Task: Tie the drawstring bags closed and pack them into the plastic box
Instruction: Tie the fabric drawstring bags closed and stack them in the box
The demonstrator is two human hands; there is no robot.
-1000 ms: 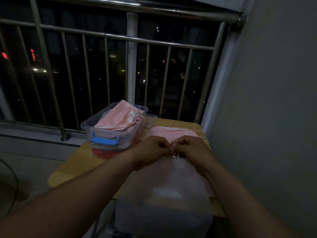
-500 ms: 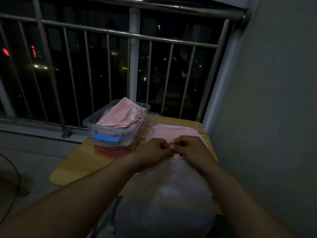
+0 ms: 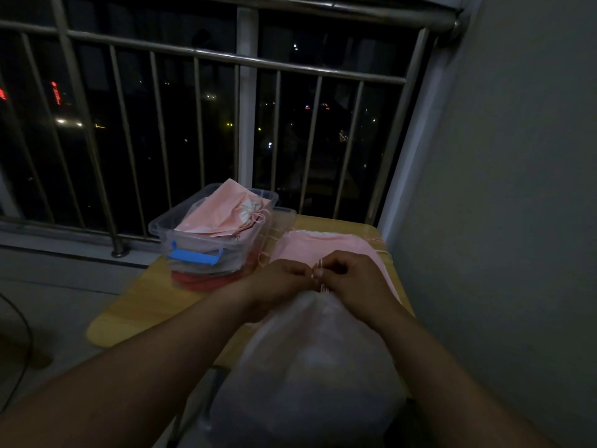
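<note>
Pink drawstring (image 3: 320,273) unchanged, hands still pinching

Pale pink drawstring bags (image 3: 326,245), clear plastic box (image 3: 206,240) with blue latch (image 3: 193,256), translucent white bag (image 3: 310,367), yellow-tan worktop (image 3: 145,305), silver-grey railing (image 3: 226,59)

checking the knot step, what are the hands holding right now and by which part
Both the left hand and right hand pinch the pink drawstring at the gathered mouth of the pale drawstring bag.
</note>
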